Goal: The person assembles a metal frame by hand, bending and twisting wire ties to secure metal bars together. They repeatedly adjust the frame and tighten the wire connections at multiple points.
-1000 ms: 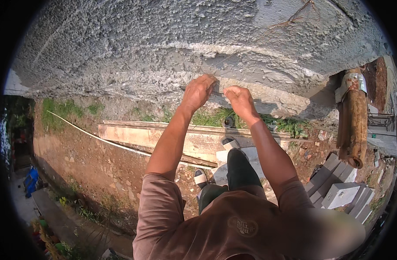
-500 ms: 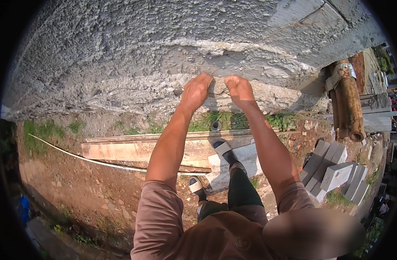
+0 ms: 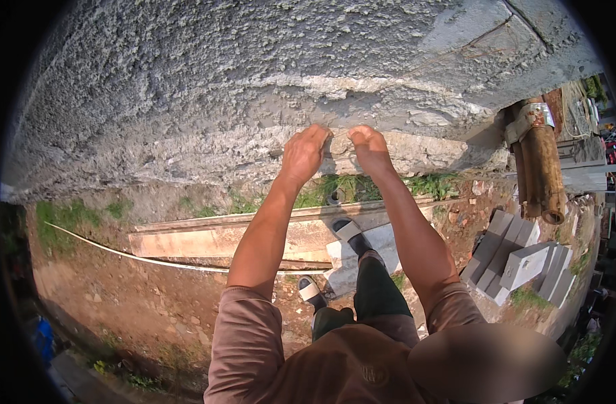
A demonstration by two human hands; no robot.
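My left hand and my right hand are both held out in front of the rough grey wall, a short gap apart. The left fingers are curled together, with their tips near the wall's lower ledge. On the other side of the gap, the right fingers are bent in as well, thumb side toward the left hand. Anything pinched in either hand is too small or too hidden to make out. Whether the fingertips touch the wall cannot be told.
Long wooden boards and a thin pale strip lie on the ground by my feet. Grey blocks are piled at the right. Bamboo poles jut out beside the wall. Grass grows along its base.
Both hands sit slightly lower in the picture, still close together with fingers closed. The view has shifted a little, and the ground things appear slightly moved.
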